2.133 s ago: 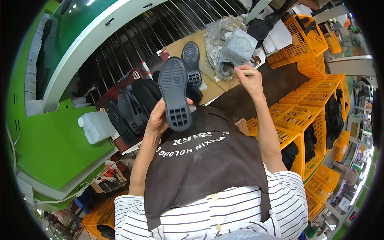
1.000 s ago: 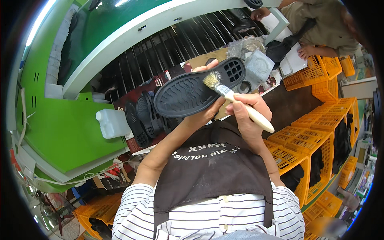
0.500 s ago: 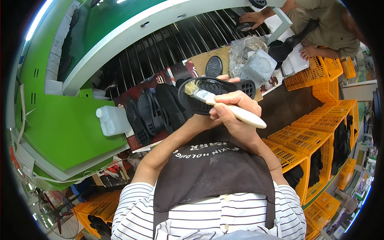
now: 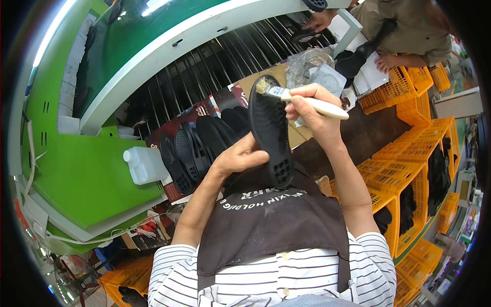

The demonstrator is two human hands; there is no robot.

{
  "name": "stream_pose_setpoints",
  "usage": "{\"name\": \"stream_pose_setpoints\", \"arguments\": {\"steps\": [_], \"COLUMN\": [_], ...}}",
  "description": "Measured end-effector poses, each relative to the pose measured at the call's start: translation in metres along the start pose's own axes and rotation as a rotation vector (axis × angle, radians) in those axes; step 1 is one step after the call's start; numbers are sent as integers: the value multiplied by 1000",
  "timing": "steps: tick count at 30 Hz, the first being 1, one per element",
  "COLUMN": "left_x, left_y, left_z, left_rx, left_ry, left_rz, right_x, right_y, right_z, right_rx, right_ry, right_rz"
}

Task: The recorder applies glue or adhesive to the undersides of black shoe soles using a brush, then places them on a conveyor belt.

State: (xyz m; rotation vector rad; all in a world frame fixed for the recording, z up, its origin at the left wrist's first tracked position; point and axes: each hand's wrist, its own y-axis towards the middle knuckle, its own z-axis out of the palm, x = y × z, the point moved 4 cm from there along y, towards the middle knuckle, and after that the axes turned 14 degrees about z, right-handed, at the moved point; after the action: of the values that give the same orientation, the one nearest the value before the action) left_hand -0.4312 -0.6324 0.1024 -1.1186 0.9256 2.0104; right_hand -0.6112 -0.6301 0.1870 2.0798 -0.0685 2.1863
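Note:
A black shoe sole [image 4: 271, 133] is held upright in front of me, its toe end away from me and its heel end near my apron. My left hand [image 4: 241, 156] grips it by the left edge, thumb lying across the surface. In my right hand [image 4: 314, 110] is a paintbrush [image 4: 330, 108] with a white handle and pale bristles. The bristles touch the sole's inner face near the toe. Several more black soles [image 4: 192, 151] lean in a row to the left of the held one.
A translucent plastic jug [image 4: 143, 165] stands left of the sole row. A square metal can [image 4: 327, 82] with clear plastic wrap sits at the far right. Beyond runs a rack of metal rods [image 4: 204, 66]. Orange crates [image 4: 399, 174] stack on the right. A co-worker's hand [image 4: 384, 62] rests near a black boot.
The sole has turned from lying crosswise to pointing away from me, its heel swinging toward my apron. My left hand now shows at its left edge, and the brush moved with the toe.

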Motion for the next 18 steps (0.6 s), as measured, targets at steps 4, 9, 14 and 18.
{"name": "stream_pose_setpoints", "arguments": {"steps": [4, 9, 14, 18], "left_x": [-14, -15, -16, -21], "left_y": [-1, -13, -15, -10], "left_z": [3, -3, -6, -5], "left_rx": [-156, -263, -344, -383], "left_ry": [-101, -256, -323, -330], "left_rz": [47, 32, 9, -2], "right_x": [-6, -5, -7, -2], "right_y": [9, 6, -1, -6], "right_z": [-8, 2, 17, 24], "right_rx": [36, 129, 204, 246], "right_ry": [20, 25, 12, -14], "right_rz": [30, 60, 110, 109]}}
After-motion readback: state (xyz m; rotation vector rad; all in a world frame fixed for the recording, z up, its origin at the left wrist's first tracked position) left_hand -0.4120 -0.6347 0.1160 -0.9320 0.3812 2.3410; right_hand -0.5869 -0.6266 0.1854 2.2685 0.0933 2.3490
